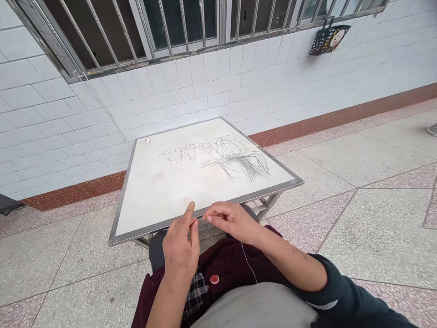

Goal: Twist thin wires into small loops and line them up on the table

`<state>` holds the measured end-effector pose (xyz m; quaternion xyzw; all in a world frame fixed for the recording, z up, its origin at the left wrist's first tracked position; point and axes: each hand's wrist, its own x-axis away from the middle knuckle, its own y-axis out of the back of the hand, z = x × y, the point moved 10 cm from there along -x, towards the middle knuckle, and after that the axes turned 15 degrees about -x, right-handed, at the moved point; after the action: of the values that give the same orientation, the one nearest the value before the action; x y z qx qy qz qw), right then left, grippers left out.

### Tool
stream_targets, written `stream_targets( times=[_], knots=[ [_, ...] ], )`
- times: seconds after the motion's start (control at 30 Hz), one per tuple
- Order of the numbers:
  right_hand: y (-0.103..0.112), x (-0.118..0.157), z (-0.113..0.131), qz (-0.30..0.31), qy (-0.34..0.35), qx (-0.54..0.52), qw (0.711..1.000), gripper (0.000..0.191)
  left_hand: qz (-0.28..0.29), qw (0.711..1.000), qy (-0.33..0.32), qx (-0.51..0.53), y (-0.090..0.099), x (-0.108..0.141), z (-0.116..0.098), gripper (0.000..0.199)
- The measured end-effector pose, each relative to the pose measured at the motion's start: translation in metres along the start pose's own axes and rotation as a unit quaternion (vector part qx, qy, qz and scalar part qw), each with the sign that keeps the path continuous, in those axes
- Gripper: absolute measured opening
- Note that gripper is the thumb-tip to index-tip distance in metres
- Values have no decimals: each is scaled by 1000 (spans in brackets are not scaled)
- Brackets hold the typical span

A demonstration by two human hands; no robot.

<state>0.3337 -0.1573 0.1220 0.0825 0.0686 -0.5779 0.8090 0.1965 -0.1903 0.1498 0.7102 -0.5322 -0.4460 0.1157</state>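
Note:
Over the near edge of the white table (157, 196), my left hand (182, 248) points its index finger forward, its thumb closed in toward the other fingers. My right hand (235, 221) is a little to the right, thumb and index finger pinched together, the fingertips of both hands almost meeting. A thin wire (251, 269) hangs below my right hand across my lap; what lies right between the fingertips is too fine to make out. Farther back on the tabletop lie a row of looped wires (194, 148) and a loose bundle of thin dark wires (251, 166).
A small white and red item (147, 141) sits at the table's far left corner. Behind stands a white tiled wall (191, 93) with barred windows (180, 27). A black patterned basket (329, 38) hangs from the bars at right. Terrazzo floor (385, 228) surrounds the table.

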Motion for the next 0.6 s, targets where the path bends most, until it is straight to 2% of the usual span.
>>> stream_targets(
  times=[0.13, 0.33, 0.5, 0.6],
  knots=[
    [-2, -2, 4, 24, 26, 23, 999, 15, 9, 999, 50, 9, -3, 1, 7, 41],
    [-6, -3, 11, 43, 72, 63, 994, 15, 23, 997, 62, -39, -7, 1, 9, 44],
    [-5, -5, 6, 37, 38, 65, 997, 18, 47, 996, 70, -27, -11, 0, 19, 47],
    [-5, -7, 0, 55, 19, 52, 997, 17, 64, 996, 61, -20, -14, 0, 22, 46]
  ],
)
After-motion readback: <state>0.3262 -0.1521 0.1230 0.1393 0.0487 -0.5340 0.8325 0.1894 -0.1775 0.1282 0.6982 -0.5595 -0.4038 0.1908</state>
